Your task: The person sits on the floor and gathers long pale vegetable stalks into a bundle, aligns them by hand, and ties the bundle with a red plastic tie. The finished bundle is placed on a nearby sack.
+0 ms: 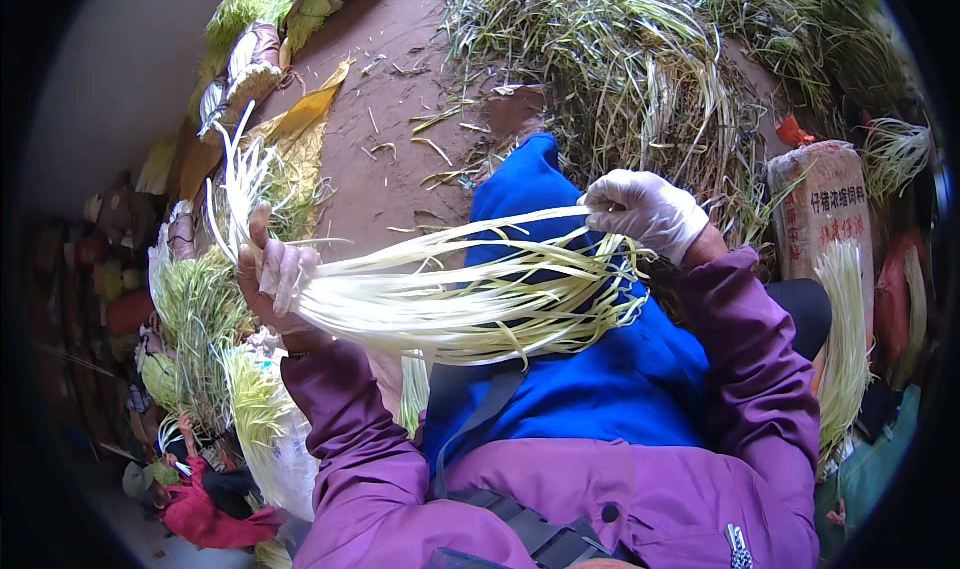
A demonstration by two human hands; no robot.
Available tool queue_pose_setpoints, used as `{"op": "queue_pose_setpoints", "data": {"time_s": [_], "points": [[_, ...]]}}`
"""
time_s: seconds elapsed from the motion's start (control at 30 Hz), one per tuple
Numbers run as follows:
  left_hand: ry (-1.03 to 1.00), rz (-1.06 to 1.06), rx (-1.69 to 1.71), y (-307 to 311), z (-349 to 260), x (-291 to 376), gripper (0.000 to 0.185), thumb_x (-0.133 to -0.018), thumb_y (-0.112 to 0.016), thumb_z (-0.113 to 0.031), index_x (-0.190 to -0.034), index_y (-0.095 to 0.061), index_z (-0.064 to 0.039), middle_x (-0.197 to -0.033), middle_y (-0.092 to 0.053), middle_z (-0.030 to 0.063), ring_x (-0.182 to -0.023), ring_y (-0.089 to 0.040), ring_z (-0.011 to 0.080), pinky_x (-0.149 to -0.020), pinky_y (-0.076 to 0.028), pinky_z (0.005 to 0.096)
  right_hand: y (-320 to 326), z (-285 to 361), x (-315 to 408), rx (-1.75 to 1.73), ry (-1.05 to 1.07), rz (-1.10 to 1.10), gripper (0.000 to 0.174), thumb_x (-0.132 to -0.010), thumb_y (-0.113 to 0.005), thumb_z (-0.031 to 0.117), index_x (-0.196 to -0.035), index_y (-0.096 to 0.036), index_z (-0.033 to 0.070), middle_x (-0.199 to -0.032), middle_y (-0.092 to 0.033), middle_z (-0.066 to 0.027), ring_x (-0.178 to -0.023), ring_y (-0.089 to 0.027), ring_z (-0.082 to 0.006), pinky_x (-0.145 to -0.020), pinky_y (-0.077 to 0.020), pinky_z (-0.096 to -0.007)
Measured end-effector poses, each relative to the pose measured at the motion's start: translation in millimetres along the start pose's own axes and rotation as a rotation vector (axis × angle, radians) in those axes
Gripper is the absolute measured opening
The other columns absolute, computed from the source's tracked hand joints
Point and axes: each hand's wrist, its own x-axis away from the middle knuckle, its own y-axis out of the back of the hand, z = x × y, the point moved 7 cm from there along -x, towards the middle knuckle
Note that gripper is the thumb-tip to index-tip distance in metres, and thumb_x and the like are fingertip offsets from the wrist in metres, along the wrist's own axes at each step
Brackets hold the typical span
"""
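Observation:
A long bunch of pale yellow-white leafy stalks (450, 299), like blanched chives, stretches across my lap above a blue cloth (525, 186). My left hand (281, 269), in a whitish glove with bare fingers showing, is closed round the bunch near its white ends, which stick out beyond the fist. At the leaf-tip side, my right hand (645, 209), in a thin white glove, pinches the end of one upper stalk between thumb and fingers. The other leaf tips hang loose just below it.
A large heap of green and withered leaves (637, 66) lies ahead on the brown floor (375, 133). Tied bundles (255, 66) and more stalks (202, 306) are at left. A printed sack (825, 201) stands at right. A co-worker in red (210, 509) is at lower left.

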Motion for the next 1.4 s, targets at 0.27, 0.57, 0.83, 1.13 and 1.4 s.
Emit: {"op": "queue_pose_setpoints", "data": {"time_s": [0.27, 0.57, 0.83, 1.13, 1.4], "points": [[0.008, -0.049, 0.01, 8, 0, -3, 0.051, -0.102, -0.041, -0.022, -0.145, -0.033, 0.004, -0.06, -0.052, -0.0006, -0.039, -0.047, 0.0087, -0.068, -0.048, 0.0285, 4, 5, 11, 0.476, 0.147, -0.162, 0.014, -0.086, -0.063, 0.023, -0.085, -0.064, 0.01, -0.082, -0.062, -0.0118, -0.078, -0.063, -0.0348, -0.067, -0.0511, -0.042], [-0.049, -0.141, -0.031, 14, -1, -2, 0.051, -0.102, -0.043, -0.022, -0.144, -0.034, 0.006, -0.059, -0.05, -0.0032, -0.037, -0.045, 0.0065, -0.058, -0.046, 0.0258, -3, -6, 21, 0.362, 0.166, -0.193, 0.014, -0.082, -0.066, 0.022, -0.09, -0.064, 0.01, -0.078, -0.063, -0.0124, -0.077, -0.064, -0.0337, -0.066, -0.0514, -0.0424], [-0.008, -0.128, 0.022, 15, 2, -4, 0.053, -0.102, -0.043, -0.023, -0.145, -0.032, 0.007, -0.056, -0.048, -0.0038, -0.037, -0.045, 0.0068, -0.064, -0.047, 0.0294, -12, -31, 16, 0.609, -0.138, -0.137, 0.024, -0.088, -0.059, 0.031, -0.081, -0.07, 0.011, -0.077, -0.068, -0.013, -0.074, -0.067, -0.035, -0.063, -0.0524, -0.0462], [0.008, -0.088, -0.025, 18, -10, 0, 0.049, -0.104, -0.04, -0.023, -0.145, -0.034, 0.005, -0.059, -0.047, -0.006, -0.04, -0.048, 0.0043, -0.071, -0.042, 0.0283, -8, -95, 14, 0.919, -0.508, 0.141, 0.022, -0.083, -0.063, 0.028, -0.086, -0.076, 0.011, -0.082, -0.073, -0.0135, -0.079, -0.072, -0.0307, -0.059, -0.0537, -0.0439], [0.026, -0.114, 0.003, 37, -13, 6, 0.05, -0.103, -0.043, -0.024, -0.144, -0.036, 0.005, -0.058, -0.048, -0.0065, -0.04, -0.047, 0.005, -0.066, -0.041, 0.0266, 21, -77, 38, -0.088, -0.374, -0.22, 0.044, -0.087, -0.073, 0.019, -0.126, -0.061, 0.004, -0.108, -0.07, -0.0092, -0.099, -0.065, -0.0185, -0.09, -0.0507, -0.0328]]}}
